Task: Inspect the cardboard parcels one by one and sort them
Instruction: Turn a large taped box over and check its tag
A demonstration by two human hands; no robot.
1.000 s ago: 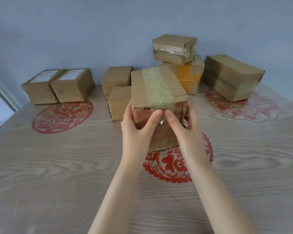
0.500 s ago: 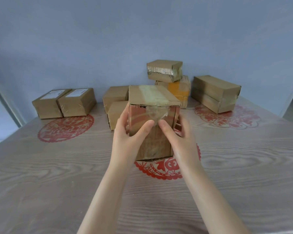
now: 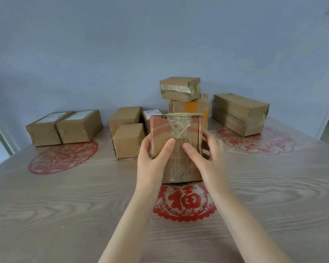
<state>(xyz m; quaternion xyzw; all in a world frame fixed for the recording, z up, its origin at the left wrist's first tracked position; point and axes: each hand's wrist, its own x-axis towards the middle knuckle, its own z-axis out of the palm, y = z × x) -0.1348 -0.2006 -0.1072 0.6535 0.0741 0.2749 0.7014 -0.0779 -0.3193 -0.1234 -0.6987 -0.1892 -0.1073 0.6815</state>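
Brown cardboard parcel with faded red print and a crinkled strip of clear tape [image 3: 177,164] is standing upright dead centre, taped face looking back at the camera, over the pale wood-grain desk [image 3: 65,205]. Whether its bottom edge is touching the desk, I cannot tell. Left hand [image 3: 152,160] is clasping the left side, its grip curling round the edge with the thumb lying across the front. Right hand [image 3: 209,158] is doing the same on the right side, thumb on the front, fingers wrapping behind, slightly blurred. Just below the parcel, a round red paper-cut with a large character [image 3: 184,202] is lying flat on the desk. Behind and to the left, three small brown boxes [image 3: 128,140] are huddling together. Further left, two brown boxes with white labels [image 3: 80,128] are sitting side by side, touching. Behind to the right, a small brown box [image 3: 179,88] is resting on an orange-taped box [image 3: 192,107], and beside them long brown boxes [image 3: 239,114] are lying stacked near the pale blue wall [image 3: 122,44].
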